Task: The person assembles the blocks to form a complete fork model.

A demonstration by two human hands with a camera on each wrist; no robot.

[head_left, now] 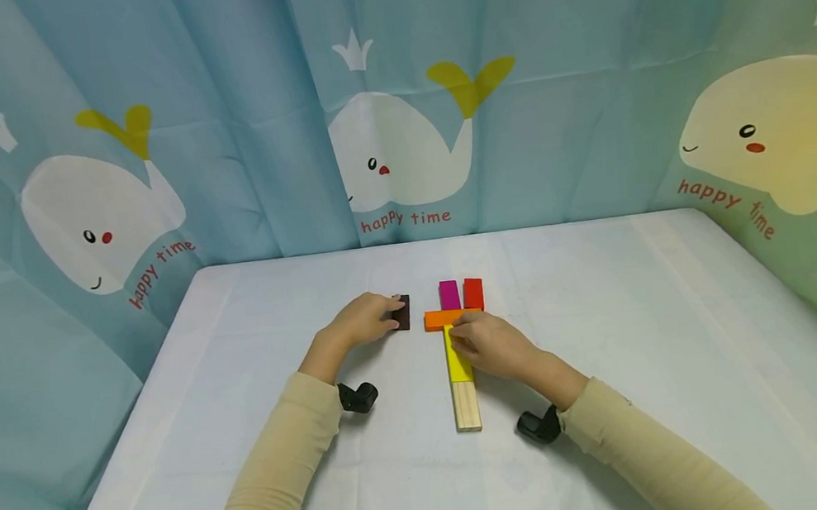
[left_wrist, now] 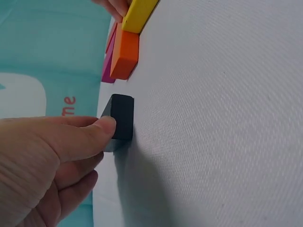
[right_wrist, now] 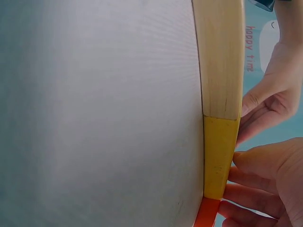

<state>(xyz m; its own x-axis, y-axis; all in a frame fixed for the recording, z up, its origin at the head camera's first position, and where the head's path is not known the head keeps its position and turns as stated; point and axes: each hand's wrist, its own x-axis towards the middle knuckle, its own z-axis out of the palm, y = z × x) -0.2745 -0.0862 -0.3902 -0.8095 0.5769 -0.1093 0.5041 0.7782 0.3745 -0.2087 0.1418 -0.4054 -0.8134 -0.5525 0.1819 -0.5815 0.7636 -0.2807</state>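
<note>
My left hand [head_left: 366, 319] pinches a dark block [left_wrist: 124, 117] between thumb and fingers, to the left of the other blocks on the white table. At the upper end of a yellow block [head_left: 458, 364], my right hand [head_left: 496, 345] rests its bent fingertips along the top, close by the orange block [head_left: 436, 321]. That orange block lies crosswise against the yellow one's far end. From the yellow block's near end a plain wood block [head_left: 466, 406] continues the line. Beyond the orange block stand a purple block [head_left: 449, 295] and a red block [head_left: 473, 293], side by side with a gap.
The white cloth-covered table [head_left: 177, 470] reaches back to a blue curtain [head_left: 258, 179] printed with whales. Black wrist cameras [head_left: 538, 425] sit by both sleeves, low over the cloth.
</note>
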